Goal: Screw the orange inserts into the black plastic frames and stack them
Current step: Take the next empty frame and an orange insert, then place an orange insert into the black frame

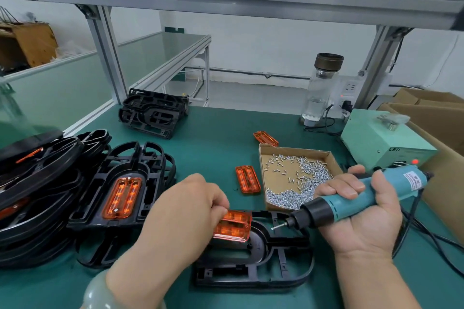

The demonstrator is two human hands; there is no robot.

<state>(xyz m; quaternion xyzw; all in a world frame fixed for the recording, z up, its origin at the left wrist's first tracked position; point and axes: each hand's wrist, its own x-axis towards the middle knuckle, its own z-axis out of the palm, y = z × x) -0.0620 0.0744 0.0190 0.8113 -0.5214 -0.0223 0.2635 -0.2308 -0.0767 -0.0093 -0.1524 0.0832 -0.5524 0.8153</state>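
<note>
On the near edge of the worktop: a black frame (253, 266) lies flat on the green worktop (221, 128), under both hands as I watch.
Left hand: the left hand (190, 206) pinches an orange insert (234, 226) by its left end, fingers curled over it. I see the insert tilted above the frame's rounded recess. I cannot tell whether it touches the frame.
Right hand: the right hand (356, 221), palm up, has its fingers wrapped round a teal screwdriver (364, 198). The bit points left toward the insert with a screw (276, 227) on its tip, just above the frame.
Screws: a cardboard tray (263, 158) of loose screws sits just behind the right hand.
Spare inserts: one spare insert (247, 179) lies beside the tray's left wall, and a second spare insert (265, 138) lies at its far corner.
Finished pile: at my left is a stack of frames (150, 170). Its top frame carries an insert with a screw at each end.
Back of worktop: a pile of bare frames (153, 113), a glass bottle (321, 88) and a pale green power box (384, 138).
</note>
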